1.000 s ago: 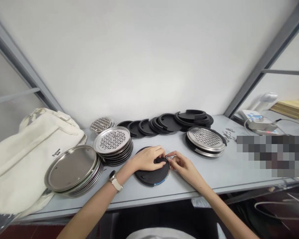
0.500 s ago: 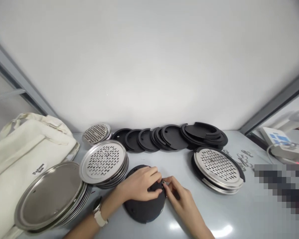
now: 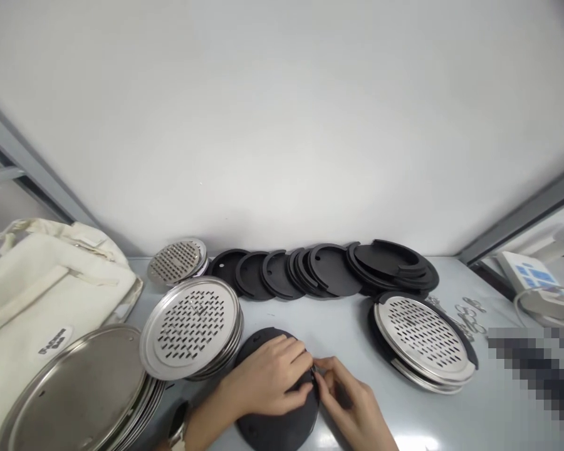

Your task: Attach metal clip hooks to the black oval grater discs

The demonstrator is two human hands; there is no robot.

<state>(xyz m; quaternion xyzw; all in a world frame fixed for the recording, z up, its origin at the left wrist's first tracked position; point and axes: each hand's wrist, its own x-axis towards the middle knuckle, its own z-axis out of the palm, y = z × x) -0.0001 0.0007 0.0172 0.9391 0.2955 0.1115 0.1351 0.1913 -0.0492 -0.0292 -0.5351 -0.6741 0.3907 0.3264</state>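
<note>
From here, the cream canvas bag (image 3: pixel 47 294) shows two lines of dark lettering on its pale oval patch (image 3: pixel 56 340), too blurred to read with any certainty.

Just the one view here, a head-worn cam looking forward and down from the wearer's side of the black disc (image 3: pixel 275 433). The disc's pretty close, right down at the bottom edge. Beyond it, the view runs up the white wall (image 3: pixel 282 125), and it takes in plenty either side of the disc too.
</note>
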